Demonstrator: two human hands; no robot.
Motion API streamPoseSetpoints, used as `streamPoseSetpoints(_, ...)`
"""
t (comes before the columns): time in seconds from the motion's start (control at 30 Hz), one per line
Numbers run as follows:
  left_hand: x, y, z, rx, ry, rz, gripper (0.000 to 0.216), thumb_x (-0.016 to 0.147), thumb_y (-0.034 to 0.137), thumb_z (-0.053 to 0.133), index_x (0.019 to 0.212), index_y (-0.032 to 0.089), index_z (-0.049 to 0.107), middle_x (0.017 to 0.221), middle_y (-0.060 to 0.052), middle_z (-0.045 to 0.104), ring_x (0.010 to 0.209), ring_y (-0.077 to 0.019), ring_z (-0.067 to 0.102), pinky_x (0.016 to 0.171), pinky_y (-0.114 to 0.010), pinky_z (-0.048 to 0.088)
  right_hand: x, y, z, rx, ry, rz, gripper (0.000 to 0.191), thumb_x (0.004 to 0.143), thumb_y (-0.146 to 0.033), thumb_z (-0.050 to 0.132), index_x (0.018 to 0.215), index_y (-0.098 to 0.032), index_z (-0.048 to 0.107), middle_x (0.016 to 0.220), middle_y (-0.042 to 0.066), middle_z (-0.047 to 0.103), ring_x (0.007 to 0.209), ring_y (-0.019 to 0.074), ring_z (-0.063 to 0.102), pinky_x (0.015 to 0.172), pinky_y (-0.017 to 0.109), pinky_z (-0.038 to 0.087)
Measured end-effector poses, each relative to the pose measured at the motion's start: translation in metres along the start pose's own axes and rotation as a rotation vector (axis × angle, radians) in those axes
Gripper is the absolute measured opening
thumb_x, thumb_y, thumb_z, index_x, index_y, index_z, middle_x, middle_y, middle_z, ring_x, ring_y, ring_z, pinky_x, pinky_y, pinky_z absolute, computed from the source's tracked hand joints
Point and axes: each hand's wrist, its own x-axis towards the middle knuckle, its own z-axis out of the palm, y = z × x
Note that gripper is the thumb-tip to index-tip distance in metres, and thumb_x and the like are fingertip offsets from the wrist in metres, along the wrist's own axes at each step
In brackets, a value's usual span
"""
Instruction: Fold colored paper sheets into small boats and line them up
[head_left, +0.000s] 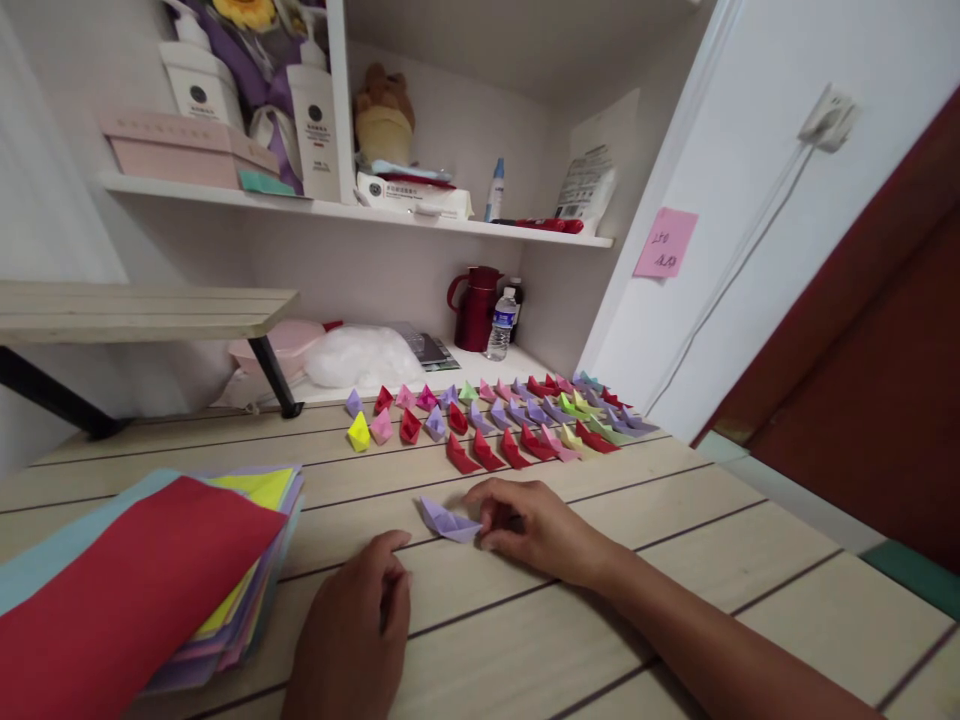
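Right hand point(534, 527) pinches the lilac paper boat point(448, 521); left hand point(358, 622) lies loosely curled, empty. A heavy press could flatten its folds.

Left hand point(352, 630) loosely curled, right hand point(536, 530) outstretched, fingers point(499, 492) pinched.

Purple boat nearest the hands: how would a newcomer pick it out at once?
On the table, nearer than the rows of boats and right of the paper stack, the right hand touches one purple boat. It lies alone, apart from the rows, the only boat at a hand.
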Motion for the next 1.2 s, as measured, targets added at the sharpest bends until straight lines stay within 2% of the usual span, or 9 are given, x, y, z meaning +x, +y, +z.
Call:
streamPoseSetpoints(0.13,0.0,-0.002,0.0,0.019,-0.001,0.012,0.036,0.087,0.024,0.04,0.117,0.023,0.061,0.084,-0.002,0.069,0.079,-0.0195,0.066,0.073,-0.031,0.045,0.001,0.001,-0.001,-0.049,0.015,-0.015,0.007,0.08,-0.02,0.075,0.087,-0.019,0.074,0.081,0.002,0.071,0.071,0.0145,0.064,0.066,0.022,0.047)
streamPoseSetpoints(0.2,-0.001,-0.002,-0.001,0.029,-0.005,0.016,0.037,0.087,0.024,0.04,0.117,0.022,0.061,0.084,-0.002,0.069,0.079,-0.0198,0.066,0.072,-0.032,0.045,0.001,0.0,-0.001,-0.062,0.022,-0.014,0.003,0.081,-0.021,0.075,0.081,-0.019,0.075,0.078,0.002,0.072,0.069,0.0144,0.064,0.064,0.022,0.046)
streamPoseSetpoints(0.33,-0.001,-0.004,-0.001,0.042,-0.022,0.027,0.037,0.087,0.024,0.041,0.116,0.021,0.063,0.086,-0.004,0.07,0.08,-0.0209,0.066,0.073,-0.034,0.046,0.001,-0.002,0.002,-0.065,0.045,-0.007,0.003,0.082,-0.022,0.075,0.081,-0.019,0.076,0.078,0.002,0.074,0.069,0.0142,0.067,0.064,0.02,0.047)
streamPoseSetpoints(0.57,0.001,-0.005,0.002,0.062,-0.036,0.112,0.028,0.088,0.019,0.041,0.098,0.024,0.068,0.089,-0.003,0.072,0.085,-0.0202,0.067,0.077,-0.033,0.046,0.007,-0.005,0.018,-0.172,0.176,0.031,0.004,0.081,-0.021,0.075,0.077,-0.021,0.075,0.077,0.001,0.076,0.069,0.0158,0.069,0.065,0.022,0.047)
streamPoseSetpoints(0.73,0.0,-0.008,0.008,0.069,0.063,0.175,0.024,0.087,0.014,0.044,0.084,0.025,0.066,0.083,-0.001,0.071,0.084,-0.0198,0.067,0.075,-0.032,0.044,0.02,-0.001,0.026,-0.302,0.262,0.08,0.007,0.084,-0.022,0.07,0.079,-0.021,0.075,0.078,0.001,0.077,0.07,0.0169,0.069,0.064,0.024,0.045)
streamPoseSetpoints(0.9,0.001,-0.006,0.005,0.095,0.036,0.176,0.027,0.085,0.008,0.044,0.082,0.024,0.065,0.082,-0.001,0.07,0.081,-0.0185,0.066,0.073,-0.03,0.044,0.034,-0.004,0.032,-0.459,0.293,0.108,0.008,0.086,-0.028,0.069,0.085,-0.022,0.075,0.082,0.002,0.078,0.074,0.0186,0.07,0.065,0.024,0.042)
streamPoseSetpoints(1.2,0.003,-0.005,0.001,0.114,-0.058,0.174,0.029,0.087,0.01,0.043,0.088,0.025,0.067,0.09,-0.001,0.071,0.085,-0.019,0.066,0.08,-0.034,0.043,0.045,-0.006,0.044,-0.701,0.289,0.159,0.02,0.093,-0.034,0.057,0.096,-0.025,0.074,0.082,0.004,0.079,0.074,0.0192,0.071,0.06,0.025,0.036)
